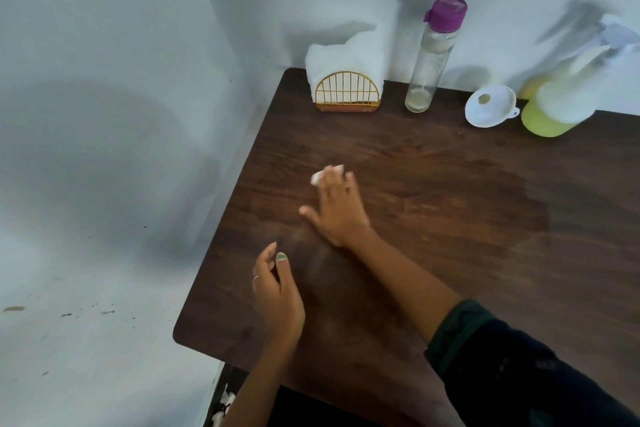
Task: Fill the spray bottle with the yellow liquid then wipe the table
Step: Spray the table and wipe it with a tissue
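My right hand (337, 206) lies flat on the dark wooden table (450, 253), pressing a small white tissue (325, 174) whose edge shows past the fingertips. Nearer the front left edge, my left hand (277, 291) hovers with its fingers loosely curled and nothing in it. The spray bottle (561, 97), holding yellow liquid at its bottom, stands at the back right, blurred. A tall clear bottle with a purple cap (431, 55) stands at the back, almost empty. A wet-looking patch (485, 204) darkens the table to the right of my right hand.
A gold wire napkin holder (346, 92) with white tissues stands at the back left corner. A white funnel (490, 106) lies between the clear bottle and the spray bottle. Pale walls run close behind and to the left; the table's left edge drops to the floor.
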Tool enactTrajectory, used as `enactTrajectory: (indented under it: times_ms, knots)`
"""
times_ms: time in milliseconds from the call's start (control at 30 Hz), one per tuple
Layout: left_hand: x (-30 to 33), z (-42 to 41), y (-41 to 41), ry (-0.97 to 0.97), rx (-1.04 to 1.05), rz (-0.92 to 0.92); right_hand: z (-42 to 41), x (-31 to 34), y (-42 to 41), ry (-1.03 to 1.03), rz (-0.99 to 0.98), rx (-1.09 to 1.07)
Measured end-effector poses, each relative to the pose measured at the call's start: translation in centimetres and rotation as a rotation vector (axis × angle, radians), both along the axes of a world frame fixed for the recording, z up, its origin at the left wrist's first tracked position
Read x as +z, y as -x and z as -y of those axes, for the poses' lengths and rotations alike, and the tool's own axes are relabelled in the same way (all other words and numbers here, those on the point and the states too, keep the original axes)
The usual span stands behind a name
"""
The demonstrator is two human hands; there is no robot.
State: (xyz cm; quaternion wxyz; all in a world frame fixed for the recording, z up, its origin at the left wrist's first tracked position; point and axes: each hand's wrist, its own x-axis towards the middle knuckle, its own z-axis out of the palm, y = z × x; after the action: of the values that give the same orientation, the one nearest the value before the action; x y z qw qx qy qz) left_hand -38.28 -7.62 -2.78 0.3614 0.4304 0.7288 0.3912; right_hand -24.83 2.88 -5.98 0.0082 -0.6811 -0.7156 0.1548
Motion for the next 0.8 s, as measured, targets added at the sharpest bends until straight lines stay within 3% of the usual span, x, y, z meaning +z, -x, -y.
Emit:
enactTrajectory:
  times_ms: [133,200,267,333,433,500,567,700,800]
  knots:
    - [0.2,-0.3,0.4,-0.007,0.103,-0.008,4.4,-0.7,6.3,0.058,0.053,0.523]
    - [0.3,-0.3,0.4,0.017,0.1,0.012,5.2,-1.0,5.3,0.023,0.08,0.617]
    - [-0.1,-0.2,0.7,0.011,0.076,0.002,4.2,-0.5,1.5,-0.063,-0.008,0.499]
    - [-0.4,0.0,0.8,0.032,0.044,-0.002,2.5,0.0,-4.9,-0.084,-0.081,0.224]
    - [-0.6,0.5,0.0,0.091,0.004,-0.008,1.7,0.7,-15.2,0.021,0.046,-0.177]
    - [-0.6,1.1,-0.2,0.106,0.003,0.017,1.8,0.8,-17.5,0.119,0.112,-0.31]
    - [-1.0,1.7,-0.2,0.109,-0.018,0.007,2.0,0.5,-14.9,0.102,0.083,-0.309]
    - [-1.6,2.0,-0.8,0.105,-0.033,0.021,7.3,0.3,-4.2,0.004,-0.14,0.157]
    - [-0.8,2.1,-1.5,0.124,0.011,-0.007,13.7,-0.3,0.6,0.039,0.022,0.551]
